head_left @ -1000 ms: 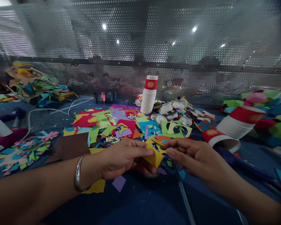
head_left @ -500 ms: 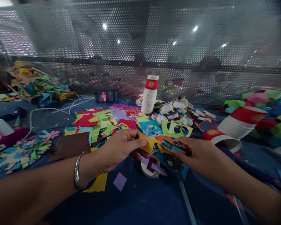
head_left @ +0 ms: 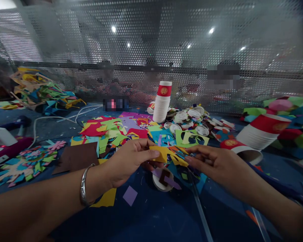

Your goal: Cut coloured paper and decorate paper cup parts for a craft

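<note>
My left hand, with a silver bangle on its wrist, pinches a folded yellow paper piece between thumb and forefinger, just above the blue table. My right hand comes in from the right; its thumb and fingertips close on the right end of the same yellow paper. Right below the paper lies a white paper disc with a brown and a purple strip on it. Coloured paper scraps are heaped just behind both hands.
An upright stack of red-and-white paper cups stands at the back, with several cut cup bottoms beside it. More cups lie on their sides at right. Brown paper, paper flowers, a metal strip and a perforated screen surround the spot.
Both hands held the yellow paper close together. The right hand then dropped away toward the table and has come back to the paper's right end. The left hand moved slightly forward.
</note>
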A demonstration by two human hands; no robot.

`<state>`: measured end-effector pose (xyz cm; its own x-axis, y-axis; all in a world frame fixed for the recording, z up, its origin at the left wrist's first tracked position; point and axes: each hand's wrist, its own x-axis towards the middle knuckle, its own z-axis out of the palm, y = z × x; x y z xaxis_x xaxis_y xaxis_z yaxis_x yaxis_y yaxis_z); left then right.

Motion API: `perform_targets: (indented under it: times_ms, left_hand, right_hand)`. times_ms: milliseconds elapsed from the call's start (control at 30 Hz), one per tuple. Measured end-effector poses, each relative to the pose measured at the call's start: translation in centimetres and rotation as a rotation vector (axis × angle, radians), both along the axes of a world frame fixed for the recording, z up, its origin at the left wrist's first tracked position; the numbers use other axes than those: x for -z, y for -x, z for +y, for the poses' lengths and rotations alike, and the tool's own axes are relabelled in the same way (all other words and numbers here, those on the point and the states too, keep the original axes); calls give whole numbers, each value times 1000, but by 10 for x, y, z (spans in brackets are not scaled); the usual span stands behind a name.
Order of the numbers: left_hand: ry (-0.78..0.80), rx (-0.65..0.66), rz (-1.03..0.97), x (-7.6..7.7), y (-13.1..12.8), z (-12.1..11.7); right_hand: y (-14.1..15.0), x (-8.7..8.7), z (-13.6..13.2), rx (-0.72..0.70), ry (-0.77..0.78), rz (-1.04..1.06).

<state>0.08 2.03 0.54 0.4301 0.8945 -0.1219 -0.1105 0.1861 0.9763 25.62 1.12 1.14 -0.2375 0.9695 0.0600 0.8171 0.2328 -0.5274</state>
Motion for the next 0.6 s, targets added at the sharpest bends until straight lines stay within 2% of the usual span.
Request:
perform_targets:
  times_ms: [133,233,367,600]
  left_hand:
    - [14,-134,-36,-2,0,3]
    - [83,-170,-140,-2,0,4]
    - [155,-183,-204,-3,0,5]
    - [199,-82,-270,-1,2,5]
  right_hand:
    - [12,-9,-10,-44,204,397]
    - [20,-9,-16,-79,325,581]
    - [24,-7,-19,-112,417,661]
    - [26,-7,-19,-74,460,777]
